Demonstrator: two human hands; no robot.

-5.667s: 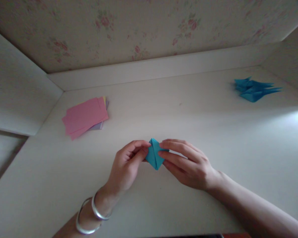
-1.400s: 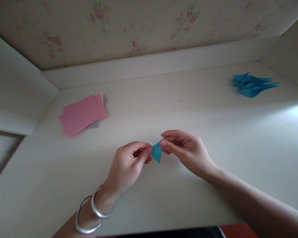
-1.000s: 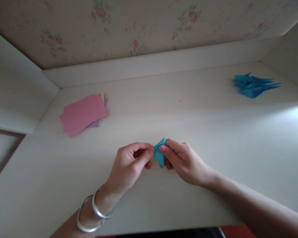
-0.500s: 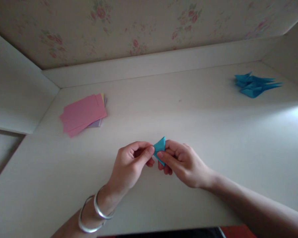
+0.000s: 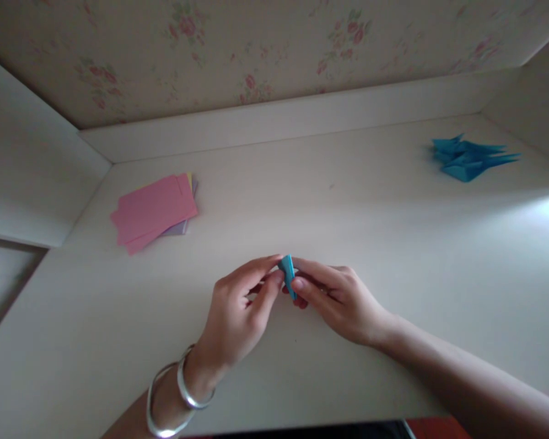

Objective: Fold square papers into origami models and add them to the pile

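A small piece of folded blue paper (image 5: 288,274) is held between my two hands, over the near middle of the white table. My left hand (image 5: 242,302) pinches its left side between thumb and fingers. From the other side, my right hand (image 5: 341,299) grips it, thumb on the near face and index finger along the top right. The paper appears narrow and turned nearly edge-on. Fingers hide part of its back and lower end.
On the left of the white table (image 5: 265,201) lies a stack of pink paper sheets (image 5: 155,210), with purple and yellow edges beneath. Several pointed folded blue paper pieces (image 5: 469,160) rest at the far right. A floral wall (image 5: 274,55) rises behind the table.
The blue paper has gone from a wide triangular face to a narrow, near edge-on shape. My right fingers have shifted slightly left, and my left index finger has straightened along the top.
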